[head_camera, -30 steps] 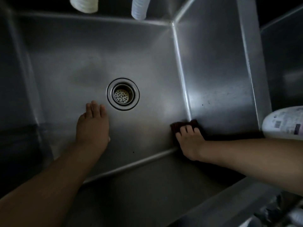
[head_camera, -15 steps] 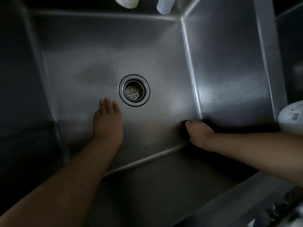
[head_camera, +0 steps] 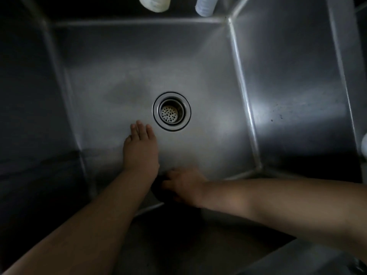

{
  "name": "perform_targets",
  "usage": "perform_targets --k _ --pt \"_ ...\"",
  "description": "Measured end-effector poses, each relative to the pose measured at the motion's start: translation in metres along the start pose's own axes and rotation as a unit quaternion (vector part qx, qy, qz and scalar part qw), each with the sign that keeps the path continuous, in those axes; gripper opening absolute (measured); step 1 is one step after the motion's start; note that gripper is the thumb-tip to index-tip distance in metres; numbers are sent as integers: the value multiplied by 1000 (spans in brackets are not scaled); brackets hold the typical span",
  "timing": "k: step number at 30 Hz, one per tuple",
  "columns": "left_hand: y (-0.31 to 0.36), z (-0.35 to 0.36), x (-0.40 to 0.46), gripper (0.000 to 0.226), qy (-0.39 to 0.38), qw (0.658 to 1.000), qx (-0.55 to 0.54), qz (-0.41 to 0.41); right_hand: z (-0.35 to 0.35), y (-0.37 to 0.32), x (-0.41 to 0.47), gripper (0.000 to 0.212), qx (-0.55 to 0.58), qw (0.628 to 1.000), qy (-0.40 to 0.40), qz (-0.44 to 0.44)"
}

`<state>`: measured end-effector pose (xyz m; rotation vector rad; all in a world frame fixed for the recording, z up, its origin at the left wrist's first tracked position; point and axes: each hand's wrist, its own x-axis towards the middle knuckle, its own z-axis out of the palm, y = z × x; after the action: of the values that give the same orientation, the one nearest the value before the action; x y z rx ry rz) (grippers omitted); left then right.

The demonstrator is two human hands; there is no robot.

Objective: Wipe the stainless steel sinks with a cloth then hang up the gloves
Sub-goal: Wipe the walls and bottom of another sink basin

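I look down into a deep stainless steel sink (head_camera: 123, 80) with a round strainer drain (head_camera: 171, 111) in its bottom. My left hand (head_camera: 141, 149) rests flat on the bottom, fingers straight, just left of the drain. My right hand (head_camera: 184, 183) is blurred and lies at the front seam of the bottom, beside my left wrist. Its fingers curl over a dark cloth (head_camera: 158, 193), which is mostly hidden under it. No gloves are in view.
Two pale bottles (head_camera: 155, 2) (head_camera: 205, 5) stand on the ledge behind the sink. The sink's right wall (head_camera: 297, 96) carries a few dark specks. A white object (head_camera: 364, 145) peeks in at the right edge.
My right hand has slid the cloth left along the front seam, from the right corner to beside my left wrist. My left hand has stayed planted.
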<state>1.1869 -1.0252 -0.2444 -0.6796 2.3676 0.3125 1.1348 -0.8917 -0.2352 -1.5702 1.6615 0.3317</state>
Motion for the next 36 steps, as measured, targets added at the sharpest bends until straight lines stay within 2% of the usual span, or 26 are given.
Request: perform_targets --k 4,7,8,10,11,13,15,17,18,20,22,23,26,33,36 --pt "0 1 1 108 -2 1000 -3 1 7 11 -3 28 -83 987 -14 -138" --pt "2 0 2 105 -4 1000 2 -5 -3 44 -17 19 -120 979 0 -165" --pt "2 0 2 99 1 1000 0 -6 -8 58 -22 22 -82 988 3 -128" --pt "3 0 3 87 11 1000 -6 -5 -28 91 -27 33 -1 998 57 8" --pt "3 -1 3 86 8 1000 -8 -3 -39 105 -26 35 35 991 102 74" --pt "3 -2 1 96 -5 1000 -6 6 -61 127 -16 36 26 974 168 147" --pt "3 -4 0 101 -10 1000 -5 14 -81 132 -1 37 4 958 233 169" --pt "4 -5 -1 95 -5 1000 -1 18 -96 120 22 34 -4 951 281 126" --pt "6 -6 -1 91 -6 1000 3 14 -100 114 34 32 -28 955 276 100" --pt "10 -9 0 84 -8 1000 15 1 -103 100 61 29 -128 971 190 63" --pt "12 -13 3 82 4 999 38 -1 -104 97 78 29 -217 968 102 77" --pt "12 -15 5 84 21 999 48 7 -102 99 82 30 -238 964 83 82" --pt "9 -20 12 92 55 996 54 45 -92 106 81 37 -273 956 79 75" --pt "6 -24 27 106 7 998 54 43 -91 103 80 52 -336 936 55 83" --pt "7 -25 28 107 7 998 52 35 -94 100 82 49 -362 926 38 100"
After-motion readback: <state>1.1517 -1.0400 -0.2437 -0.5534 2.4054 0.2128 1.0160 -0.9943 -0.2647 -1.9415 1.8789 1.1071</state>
